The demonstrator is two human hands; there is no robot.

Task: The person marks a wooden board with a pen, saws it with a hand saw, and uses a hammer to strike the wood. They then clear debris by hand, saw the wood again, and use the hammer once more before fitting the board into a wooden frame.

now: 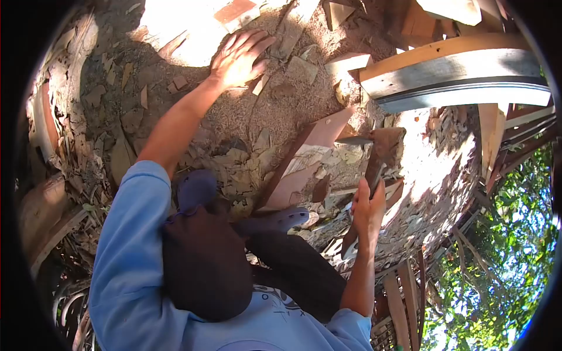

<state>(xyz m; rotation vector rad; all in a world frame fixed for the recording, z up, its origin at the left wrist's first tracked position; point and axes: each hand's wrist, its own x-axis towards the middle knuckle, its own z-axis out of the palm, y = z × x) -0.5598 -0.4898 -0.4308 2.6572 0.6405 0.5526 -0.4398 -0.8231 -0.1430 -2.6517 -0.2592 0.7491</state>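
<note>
My left hand rests palm down on the sawdust-covered ground, fingers spread, among small wood chips. Nothing is held in it. Fingers of my right hand are wrapped around the handle of an adze-like tool, which has a rusty brown head and a thin pointed blade sticking out to the left. Just left of the tool lies a long reddish wood plank, slanting across the ground near my feet. A small wood offcut lies beside my left hand.
A curved wooden piece with a pale metallic-looking edge reaches in from the upper right. Sawdust and several wood scraps cover the ground. My sandalled foot is close to the plank. Upright slats and foliage stand at right.
</note>
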